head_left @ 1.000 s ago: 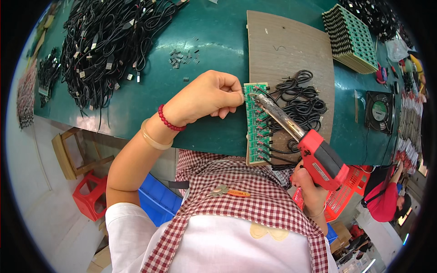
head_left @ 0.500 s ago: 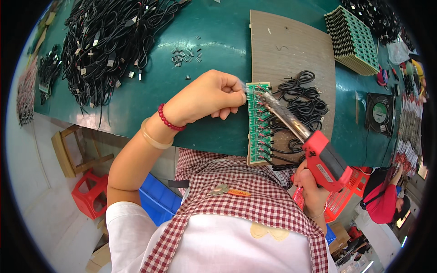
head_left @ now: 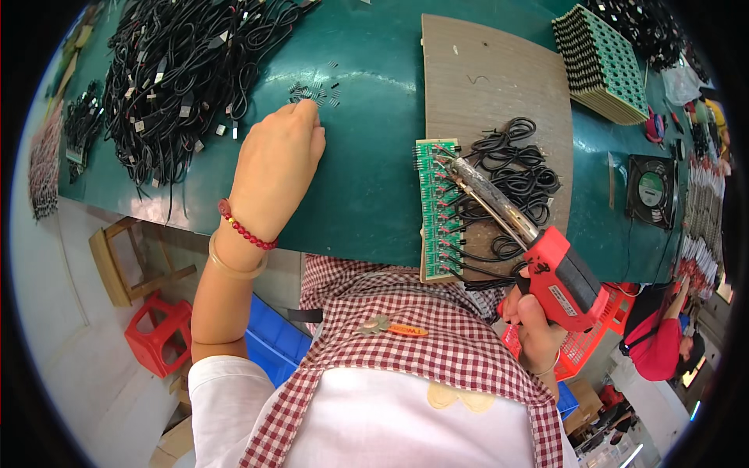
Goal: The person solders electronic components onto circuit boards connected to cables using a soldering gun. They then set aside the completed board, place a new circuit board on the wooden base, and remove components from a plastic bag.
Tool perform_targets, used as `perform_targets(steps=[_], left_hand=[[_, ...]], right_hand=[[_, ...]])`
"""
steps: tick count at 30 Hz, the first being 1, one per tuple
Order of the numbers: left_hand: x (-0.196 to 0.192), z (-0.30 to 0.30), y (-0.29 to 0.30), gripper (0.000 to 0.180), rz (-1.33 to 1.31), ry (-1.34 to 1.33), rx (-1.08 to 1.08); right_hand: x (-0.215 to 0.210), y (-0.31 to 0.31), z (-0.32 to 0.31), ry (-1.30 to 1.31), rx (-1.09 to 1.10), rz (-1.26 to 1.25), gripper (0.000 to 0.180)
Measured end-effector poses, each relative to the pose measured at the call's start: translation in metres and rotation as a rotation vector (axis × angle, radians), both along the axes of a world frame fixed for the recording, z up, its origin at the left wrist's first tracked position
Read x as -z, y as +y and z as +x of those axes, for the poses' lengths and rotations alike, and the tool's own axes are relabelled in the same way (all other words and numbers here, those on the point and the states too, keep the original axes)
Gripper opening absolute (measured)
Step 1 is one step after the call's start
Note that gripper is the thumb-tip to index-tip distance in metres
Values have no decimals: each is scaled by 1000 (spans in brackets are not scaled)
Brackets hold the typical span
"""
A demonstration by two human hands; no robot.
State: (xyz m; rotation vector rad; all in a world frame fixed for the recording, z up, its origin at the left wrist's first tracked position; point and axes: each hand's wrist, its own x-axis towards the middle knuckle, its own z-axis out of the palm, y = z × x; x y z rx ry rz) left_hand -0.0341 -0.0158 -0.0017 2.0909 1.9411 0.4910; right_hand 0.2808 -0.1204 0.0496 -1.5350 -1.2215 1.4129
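Note:
My right hand [head_left: 538, 324] is wrapped round the red and black handle of a soldering gun [head_left: 563, 277]. The gun's metal barrel slants up and left, its tip over the upper end of a green circuit board strip [head_left: 439, 207]. Black cables [head_left: 515, 175] run from the strip's right side, their coils lying on a brown board. Out to the left, my left hand [head_left: 277, 160] reaches into a scatter of small black pin headers [head_left: 321, 92] on the green table. Its fingers are curled together and pointing down; the fingertips are hidden, so what they pinch cannot be made out.
A heap of black cables with metal plugs [head_left: 183, 86] covers the table's left. The brown board [head_left: 499, 74] lies under the coils. At the right are stacked green panels [head_left: 605, 66] and a black fan [head_left: 651, 193]. Below stand a red stool [head_left: 160, 335] and a red basket [head_left: 577, 351].
My left hand has left the circuit board's upper end and moved left and up to the pin headers. The soldering gun in my right hand has stayed nearly in place.

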Motion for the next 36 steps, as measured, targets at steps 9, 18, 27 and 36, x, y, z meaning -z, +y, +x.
perform_targets(steps=[9, 18, 27, 36], left_hand=[[-47, 70, -40, 7, -898, -1496, 105], [-36, 103, -65, 9, -981, -1787, 181], [-46, 91, -56, 3, -507, -992, 424], [-15, 81, -43, 2, -706, -1298, 150]], right_hand=[[-13, 19, -21, 42, -164, 93, 43], [-32, 31, -33, 52, -239, -51, 9], [-18, 25, -27, -220, -304, 34, 27], [-11, 19, -16, -166, -294, 167, 30]])
